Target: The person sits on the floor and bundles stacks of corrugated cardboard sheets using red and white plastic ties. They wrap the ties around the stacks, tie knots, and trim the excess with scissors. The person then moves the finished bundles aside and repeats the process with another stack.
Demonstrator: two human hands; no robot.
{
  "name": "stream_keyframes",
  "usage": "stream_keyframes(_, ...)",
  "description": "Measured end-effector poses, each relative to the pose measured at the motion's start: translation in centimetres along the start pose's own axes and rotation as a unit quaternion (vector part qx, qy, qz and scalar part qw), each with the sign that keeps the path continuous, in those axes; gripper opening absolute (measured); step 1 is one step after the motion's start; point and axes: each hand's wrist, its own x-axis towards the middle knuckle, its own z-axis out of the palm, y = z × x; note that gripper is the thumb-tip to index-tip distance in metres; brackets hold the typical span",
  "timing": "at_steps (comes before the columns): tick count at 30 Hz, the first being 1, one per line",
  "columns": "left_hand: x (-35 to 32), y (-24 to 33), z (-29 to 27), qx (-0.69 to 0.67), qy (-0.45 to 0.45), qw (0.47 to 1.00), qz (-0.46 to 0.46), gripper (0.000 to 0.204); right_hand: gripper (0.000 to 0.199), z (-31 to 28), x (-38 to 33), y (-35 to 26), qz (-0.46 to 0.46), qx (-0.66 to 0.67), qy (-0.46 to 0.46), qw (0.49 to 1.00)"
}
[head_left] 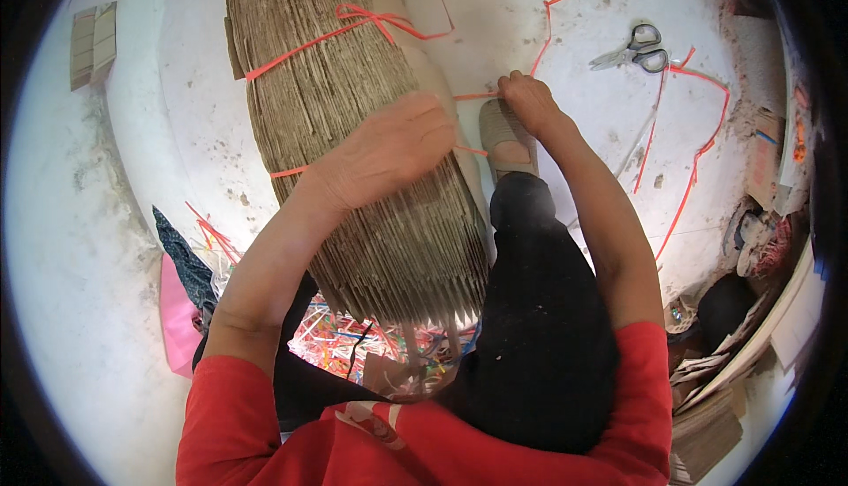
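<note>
A long stack of brown cardboard sheets [318,106] stands on edge in front of me, its ribbed edges facing up. Around its far part a red plastic strap [305,51] is tied with a bow. A second red strap [475,96] crosses the nearer part and runs between my hands. My left hand [402,141] is closed on this strap over the top of the stack; its fingertips are hidden. Beyond the stack's right side, my right hand [528,102] pinches the strap, and a loose end rises past it. That hand is just above my shoe [508,132].
Scissors with dark handles [643,49] lie on the pale floor at the right, beside loose red strap pieces [707,141]. Strap scraps [331,340] lie in a heap between my legs. Cardboard pieces [707,433] are piled at the lower right; a pink item [177,318] is at the left.
</note>
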Motion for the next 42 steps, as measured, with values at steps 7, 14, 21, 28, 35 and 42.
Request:
stream_keyframes(7, 1.1, -0.6, 2.1, 0.004, 0.079, 0.997, 0.019, 0.010, 0.014, -4.1, -1.2, -0.1, 0.076, 0.255, -0.015, 0.964)
stream_keyframes(14, 1.1, 0.5, 2.1, -0.082, 0.151, 0.983, -0.070, 0.014, 0.013, -14.2, -2.1, -7.1, 0.058, 0.670, -0.197, 0.713)
stream_keyframes(21, 1.0, 1.7, 1.4, -0.087, 0.252, 0.958, -0.104, 0.018, 0.012, -18.0, -3.0, -8.7, 0.044, 0.671, -0.183, 0.717)
stream_keyframes(28, 0.3, 2.4, 3.6, -0.172, 0.343, 0.910, -0.159, 0.016, 0.020, -20.1, -4.5, -9.9, -0.051, 0.782, -0.156, 0.601)
stream_keyframes(35, 0.5, 3.7, 1.3, -0.009, 0.404, 0.885, -0.231, 0.011, 0.040, -14.5, -5.7, -8.9, 0.056, 0.767, -0.238, 0.594)
stream_keyframes(42, 1.5, 3.9, 1.1, -0.316, 0.433, 0.694, -0.480, 0.009, 0.060, -11.6, -5.0, -11.6, 0.042, 0.924, -0.159, 0.345)
